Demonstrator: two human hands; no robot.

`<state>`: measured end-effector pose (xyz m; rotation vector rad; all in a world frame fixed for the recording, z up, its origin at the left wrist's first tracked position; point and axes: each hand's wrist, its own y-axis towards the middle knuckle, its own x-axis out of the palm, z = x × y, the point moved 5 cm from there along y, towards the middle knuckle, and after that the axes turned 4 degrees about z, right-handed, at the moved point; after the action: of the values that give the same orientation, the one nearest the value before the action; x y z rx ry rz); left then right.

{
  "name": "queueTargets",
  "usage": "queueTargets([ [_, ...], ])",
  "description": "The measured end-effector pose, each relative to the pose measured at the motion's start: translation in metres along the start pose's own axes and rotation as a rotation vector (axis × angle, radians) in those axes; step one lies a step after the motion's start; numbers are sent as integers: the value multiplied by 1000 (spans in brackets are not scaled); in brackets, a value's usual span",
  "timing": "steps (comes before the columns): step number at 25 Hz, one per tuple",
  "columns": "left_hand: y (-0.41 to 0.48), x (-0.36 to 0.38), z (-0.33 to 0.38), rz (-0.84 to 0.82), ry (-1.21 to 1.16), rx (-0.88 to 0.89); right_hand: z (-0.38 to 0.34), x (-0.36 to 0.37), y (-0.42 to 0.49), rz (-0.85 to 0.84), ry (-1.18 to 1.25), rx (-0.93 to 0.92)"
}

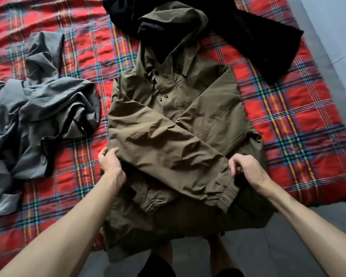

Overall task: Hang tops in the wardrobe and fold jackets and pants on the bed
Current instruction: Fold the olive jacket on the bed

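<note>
- The grey garment (38, 116) lies crumpled on the plaid blanket (298, 116), just beside the work and touched by neither hand.
- The left hand (110, 162) has its fingers curled round the left side edge of the olive jacket (168, 108), thumb on top.
- The jacket lies flat and front up on the bed, sleeves crossed over the chest. Its long axis runs straight away from the person, with the hood (174, 23) far and the hem hanging off the near edge.
- The right hand (246, 168) pinches fabric beside the upper sleeve's cuff (228, 196); whether it also grips the body layer underneath is hard to tell.
- The hands flank the axis, about equally near, so the likely fold carries the lower part up towards the hood.
- A black garment (248, 37) lies beyond, partly under the hood.
</note>
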<state>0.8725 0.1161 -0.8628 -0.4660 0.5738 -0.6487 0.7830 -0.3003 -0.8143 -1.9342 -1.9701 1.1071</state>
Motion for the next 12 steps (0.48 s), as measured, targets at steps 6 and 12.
queueTargets([
  [6, -24, -25, 21, -67, 832, 392, -26, 43, -3, 79, -717, -403],
  [12, -13, -33, 40, -70, 1273, 973, -90, 98, 38, 221, -611, -387],
])
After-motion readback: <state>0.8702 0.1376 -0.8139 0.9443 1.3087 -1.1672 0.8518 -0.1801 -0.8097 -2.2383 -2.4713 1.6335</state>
